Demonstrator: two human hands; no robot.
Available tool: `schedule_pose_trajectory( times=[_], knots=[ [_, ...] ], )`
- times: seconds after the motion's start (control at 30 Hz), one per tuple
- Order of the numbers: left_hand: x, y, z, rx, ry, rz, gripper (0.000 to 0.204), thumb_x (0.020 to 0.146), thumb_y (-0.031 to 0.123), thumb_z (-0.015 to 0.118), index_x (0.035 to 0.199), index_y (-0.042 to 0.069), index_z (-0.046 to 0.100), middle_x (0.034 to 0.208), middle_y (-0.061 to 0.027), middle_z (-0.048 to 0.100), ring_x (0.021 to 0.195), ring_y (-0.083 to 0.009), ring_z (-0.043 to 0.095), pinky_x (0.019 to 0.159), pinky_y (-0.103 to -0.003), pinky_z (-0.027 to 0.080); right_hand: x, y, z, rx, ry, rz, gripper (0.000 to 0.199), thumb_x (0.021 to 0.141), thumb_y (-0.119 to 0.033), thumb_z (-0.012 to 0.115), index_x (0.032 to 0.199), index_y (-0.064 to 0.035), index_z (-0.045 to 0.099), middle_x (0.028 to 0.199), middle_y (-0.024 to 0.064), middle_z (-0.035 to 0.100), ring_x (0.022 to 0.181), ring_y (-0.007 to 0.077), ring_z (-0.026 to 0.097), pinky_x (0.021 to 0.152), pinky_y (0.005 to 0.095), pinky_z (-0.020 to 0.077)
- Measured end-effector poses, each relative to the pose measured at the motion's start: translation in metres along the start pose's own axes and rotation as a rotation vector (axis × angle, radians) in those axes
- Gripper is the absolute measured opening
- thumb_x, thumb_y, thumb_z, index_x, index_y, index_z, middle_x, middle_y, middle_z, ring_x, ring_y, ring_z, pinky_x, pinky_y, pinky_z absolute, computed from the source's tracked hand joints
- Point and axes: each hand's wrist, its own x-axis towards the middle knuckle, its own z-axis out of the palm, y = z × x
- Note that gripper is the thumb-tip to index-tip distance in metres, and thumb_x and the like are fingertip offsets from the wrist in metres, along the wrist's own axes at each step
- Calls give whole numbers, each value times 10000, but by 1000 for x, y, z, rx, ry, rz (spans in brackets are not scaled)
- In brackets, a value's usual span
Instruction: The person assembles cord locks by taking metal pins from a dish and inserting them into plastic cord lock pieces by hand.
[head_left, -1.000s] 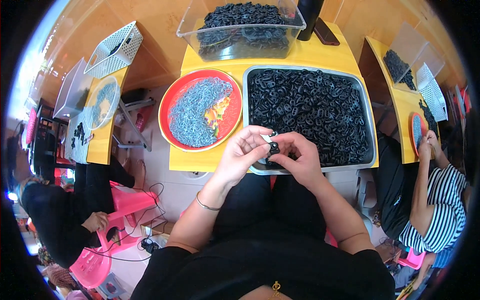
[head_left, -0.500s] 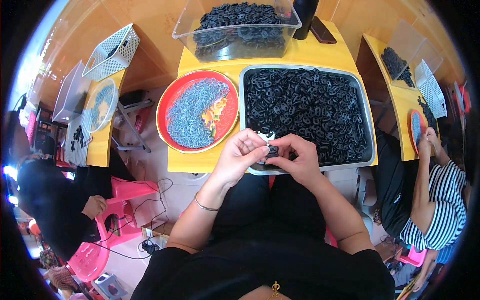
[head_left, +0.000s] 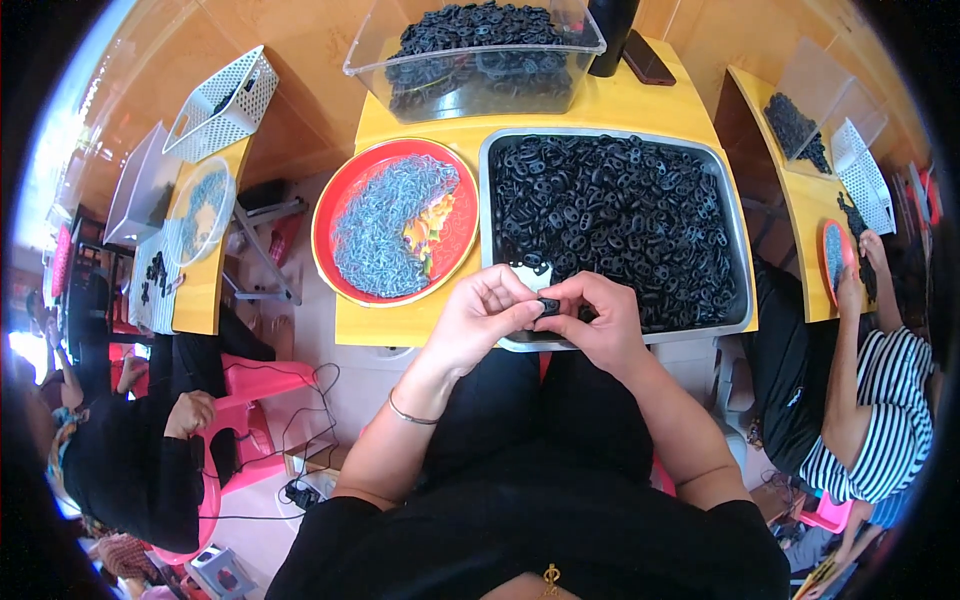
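Observation:
My left hand (head_left: 492, 312) and my right hand (head_left: 602, 318) meet over the near edge of a metal tray (head_left: 740, 260). Thumb and fingers of both are pinched on a small black plastic piece (head_left: 547, 306); any smaller part between the fingertips is hidden. The tray is heaped with similar black plastic pieces (head_left: 620, 220), many with two holes. A patch of pale tray bottom shows just beyond my fingertips. To the left of the tray is a round red plate (head_left: 455, 245) with a pile of thin silvery metal bits (head_left: 375, 230), too small to name surely.
Behind the tray, a clear plastic bin (head_left: 480, 95) full of black pieces stands on the yellow table (head_left: 650, 105), beside a black cylinder (head_left: 612, 40) and a phone (head_left: 648, 58). Co-workers sit at side tables left and right. Cables (head_left: 320, 410) lie on the floor at left.
My hands stay almost in place, and the black piece is turned and more covered by my fingers. The left co-worker has shifted; one hand of the right co-worker has moved off the plate.

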Motion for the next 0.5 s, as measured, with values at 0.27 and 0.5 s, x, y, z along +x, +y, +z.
schedule_pose_trajectory(
  times=[0.27, 0.5],
  knots=[
    [0, -1, 0, 10, 5, -22, 98, 818, -7, 613, 808, 44, 529, 742, -20, 602, 648, -48, 558, 592, -173, 446, 1, -4, -3, -39, -37, 52, 230, 676, -37, 750, 881, -28, 645, 702, 5, 556, 569, 38, 486, 513, 177, 383],
    [1, -1, 2, -45, 11, -6, 102, 817, -6, 614, 811, 46, 527, 731, -15, 597, 655, -50, 548, 601, -182, 438, 1, 2, -1, 108, -43, 52, 259, 680, -25, 748, 914, -19, 635, 733, -3, 552, 587, 30, 480, 520, 172, 379]
  ],
)
